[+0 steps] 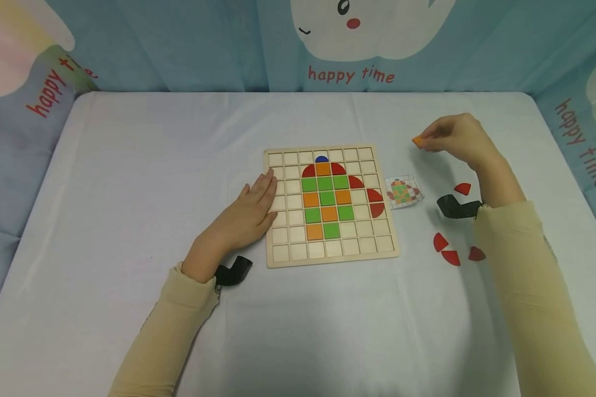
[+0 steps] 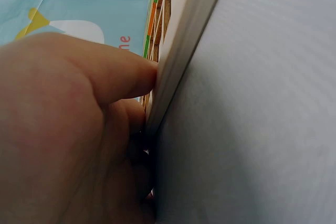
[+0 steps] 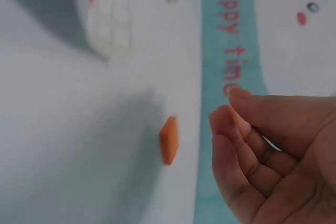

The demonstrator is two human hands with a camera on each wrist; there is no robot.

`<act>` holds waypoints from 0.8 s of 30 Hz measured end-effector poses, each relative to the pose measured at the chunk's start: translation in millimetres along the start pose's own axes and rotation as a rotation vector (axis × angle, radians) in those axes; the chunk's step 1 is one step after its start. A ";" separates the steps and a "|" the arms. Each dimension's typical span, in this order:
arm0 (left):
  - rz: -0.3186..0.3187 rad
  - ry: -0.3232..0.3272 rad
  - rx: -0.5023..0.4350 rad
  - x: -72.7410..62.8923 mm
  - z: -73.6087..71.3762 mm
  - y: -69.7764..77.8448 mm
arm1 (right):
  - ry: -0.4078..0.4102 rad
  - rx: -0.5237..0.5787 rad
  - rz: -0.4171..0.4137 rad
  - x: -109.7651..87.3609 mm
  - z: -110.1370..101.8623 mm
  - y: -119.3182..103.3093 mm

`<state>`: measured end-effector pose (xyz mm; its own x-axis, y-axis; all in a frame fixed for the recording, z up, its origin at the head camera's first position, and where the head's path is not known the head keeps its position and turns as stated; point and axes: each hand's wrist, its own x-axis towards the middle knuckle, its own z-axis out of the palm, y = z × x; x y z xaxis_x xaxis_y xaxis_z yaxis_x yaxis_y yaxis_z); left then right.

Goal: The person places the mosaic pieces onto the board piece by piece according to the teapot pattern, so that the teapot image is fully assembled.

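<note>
My left hand (image 1: 250, 212) lies flat with straight fingers over the left edge of a wooden grid board (image 1: 333, 261). In the left wrist view its thumb (image 2: 131, 74) touches the board's side. Green squares (image 1: 325, 184), orange squares (image 1: 329, 213), red quarter-round tiles (image 1: 309, 171) and a blue half-round tile (image 1: 321, 159) form a figure on the grid. My right hand (image 1: 454, 138) hovers beyond the board's right side, fingers loosely curved, thumb near the fingertips. An orange tile (image 3: 169, 140) shows just off those fingertips in the right wrist view; the fingers overlap it in the head view.
A small picture card (image 1: 403, 191) lies against the board's right edge. Several loose red quarter-round tiles (image 1: 451, 257) are scattered near my right forearm. Black wrist cameras (image 1: 234, 271) project from both sleeves. A blue printed curtain (image 1: 203, 49) borders the table's far edge.
</note>
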<state>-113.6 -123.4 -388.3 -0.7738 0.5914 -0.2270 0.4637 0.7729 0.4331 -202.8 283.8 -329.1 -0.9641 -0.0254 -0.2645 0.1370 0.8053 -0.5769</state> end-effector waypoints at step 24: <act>-0.007 -0.005 0.009 0.1 -0.1 0.9 | -0.023 -0.019 0.169 34.3 -0.3 22.6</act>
<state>-113.3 -122.6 -387.9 -0.7749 0.5871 -0.2341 0.4622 0.7791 0.4236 -232.9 301.3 -350.9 -0.9223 0.0978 -0.3739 0.2918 0.8105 -0.5078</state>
